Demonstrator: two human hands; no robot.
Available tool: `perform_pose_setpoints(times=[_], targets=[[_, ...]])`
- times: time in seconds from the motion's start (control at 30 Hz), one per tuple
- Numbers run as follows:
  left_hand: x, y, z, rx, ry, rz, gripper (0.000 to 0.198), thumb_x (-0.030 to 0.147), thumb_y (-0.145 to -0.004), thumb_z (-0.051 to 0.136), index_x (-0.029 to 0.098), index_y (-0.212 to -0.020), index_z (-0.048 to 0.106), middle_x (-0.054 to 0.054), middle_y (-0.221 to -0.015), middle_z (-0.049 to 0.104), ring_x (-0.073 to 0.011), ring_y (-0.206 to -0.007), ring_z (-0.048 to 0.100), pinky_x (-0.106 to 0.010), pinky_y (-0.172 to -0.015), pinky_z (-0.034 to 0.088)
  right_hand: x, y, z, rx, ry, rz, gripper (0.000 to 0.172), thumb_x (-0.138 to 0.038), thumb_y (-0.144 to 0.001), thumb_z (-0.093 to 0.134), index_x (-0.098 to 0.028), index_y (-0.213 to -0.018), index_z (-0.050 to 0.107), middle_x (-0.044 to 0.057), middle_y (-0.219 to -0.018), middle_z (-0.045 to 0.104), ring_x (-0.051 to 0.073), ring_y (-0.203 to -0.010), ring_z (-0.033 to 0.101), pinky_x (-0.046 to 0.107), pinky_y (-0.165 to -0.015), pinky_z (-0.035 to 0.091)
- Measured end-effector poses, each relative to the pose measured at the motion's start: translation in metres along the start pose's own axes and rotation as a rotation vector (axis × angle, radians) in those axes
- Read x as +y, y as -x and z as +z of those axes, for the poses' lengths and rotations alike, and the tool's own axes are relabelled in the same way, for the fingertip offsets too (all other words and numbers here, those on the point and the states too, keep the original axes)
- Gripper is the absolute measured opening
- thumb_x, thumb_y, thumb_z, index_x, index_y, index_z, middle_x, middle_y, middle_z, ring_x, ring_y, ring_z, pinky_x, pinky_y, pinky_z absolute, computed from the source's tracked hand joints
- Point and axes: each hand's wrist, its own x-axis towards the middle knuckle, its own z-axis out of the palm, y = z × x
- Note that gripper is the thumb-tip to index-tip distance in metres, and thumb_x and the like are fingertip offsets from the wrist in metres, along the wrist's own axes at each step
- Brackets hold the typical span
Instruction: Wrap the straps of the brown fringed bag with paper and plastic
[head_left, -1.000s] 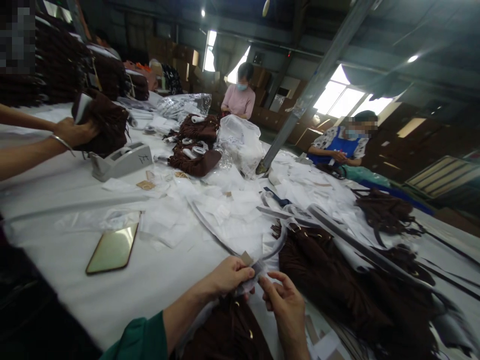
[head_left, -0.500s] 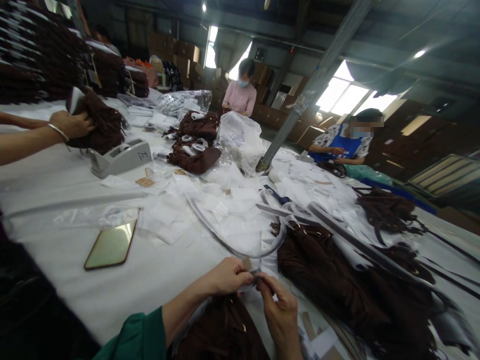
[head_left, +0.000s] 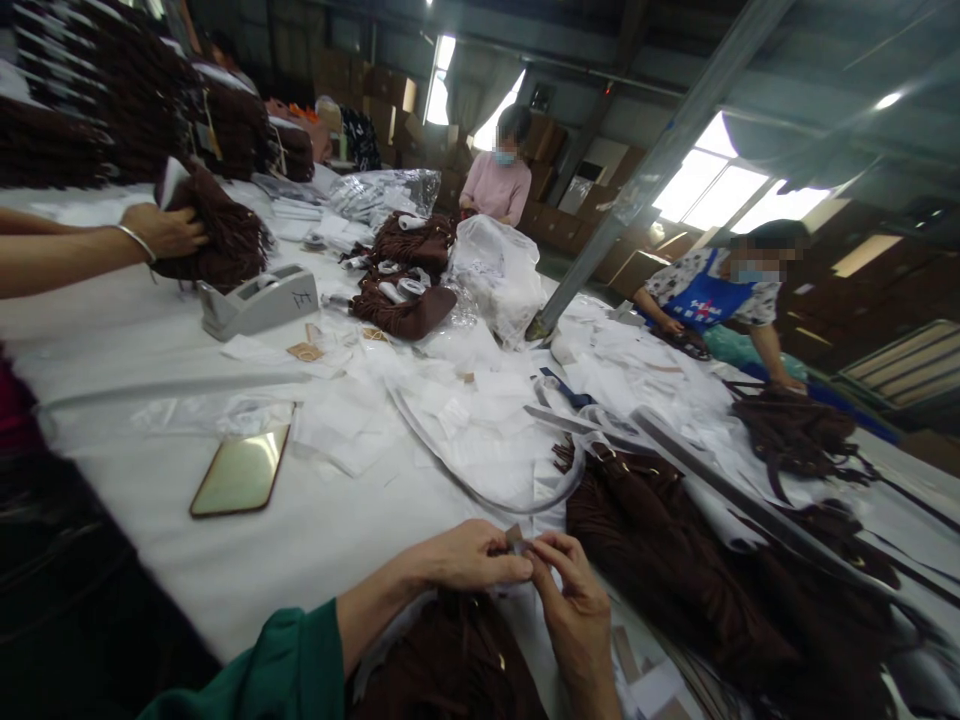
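At the lower middle, my left hand (head_left: 472, 556) pinches a small tan and grey card-like piece (head_left: 514, 540); its exact kind is too small to make out. From the right, my right hand (head_left: 574, 600) closes its thumb and fingertips on the same piece, so the fingertips of both hands meet. Directly below them lies a dark brown bag (head_left: 457, 660) with gold-coloured rings, partly hidden by my forearm and hands. More dark brown bags (head_left: 675, 560) lie to the right of my right hand, with a grey strip (head_left: 720, 500) across them.
A phone (head_left: 244, 468) and a tape dispenser (head_left: 262, 305) are on the left of the white table. A co-worker's hand (head_left: 165, 232) grips a brown fringed bag there. White paper sheets (head_left: 487, 400) cover the middle, near a slanted metal post (head_left: 600, 230). Two masked people work opposite.
My fingertips have drawn closer together around the small piece. The co-worker in the blue apron now reaches an arm to a brown bag. The whole view has shifted slightly.
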Motion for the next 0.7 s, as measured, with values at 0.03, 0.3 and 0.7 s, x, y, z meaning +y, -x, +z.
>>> perform_pose_setpoints(times=[0.03, 0.3, 0.7], targets=[[-0.001, -0.001, 0.0, 0.014, 0.01, -0.013, 0.031, 0.041, -0.082, 0.05, 0.017, -0.062, 0.047, 0.006, -0.055, 0.036, -0.0092, -0.051, 0.033, -0.023, -0.047, 0.025, 0.0, 0.0, 0.0, 0.0, 0.006, 0.014, 0.015, -0.034, -0.081, 0.067, -0.023, -0.088, 0.074, 0.004, -0.085, 0.064, 0.018, -0.08, 0.064, 0.027, -0.069, 0.054], [-0.016, -0.006, -0.001, 0.002, 0.18, -0.126, 0.045, 0.055, -0.077, 0.056, 0.016, -0.054, 0.052, 0.005, -0.046, 0.044, -0.0082, -0.042, 0.032, -0.024, -0.043, 0.023, -0.002, 0.003, -0.009, -0.11, 0.23, -0.187, 0.02, -0.03, -0.088, 0.061, -0.025, -0.105, 0.071, 0.008, -0.1, 0.068, 0.021, -0.092, 0.067, 0.032, -0.081, 0.057], [-0.016, -0.007, 0.009, 0.047, 0.425, -0.125, 0.02, 0.035, -0.063, 0.054, 0.015, -0.057, 0.056, 0.001, -0.051, 0.052, -0.0105, -0.045, 0.042, -0.024, -0.045, 0.03, -0.029, -0.025, -0.032, -0.504, 0.482, -0.505, 0.024, -0.026, -0.092, 0.054, -0.021, -0.115, 0.061, 0.01, -0.106, 0.07, 0.024, -0.098, 0.065, 0.039, -0.083, 0.053]])
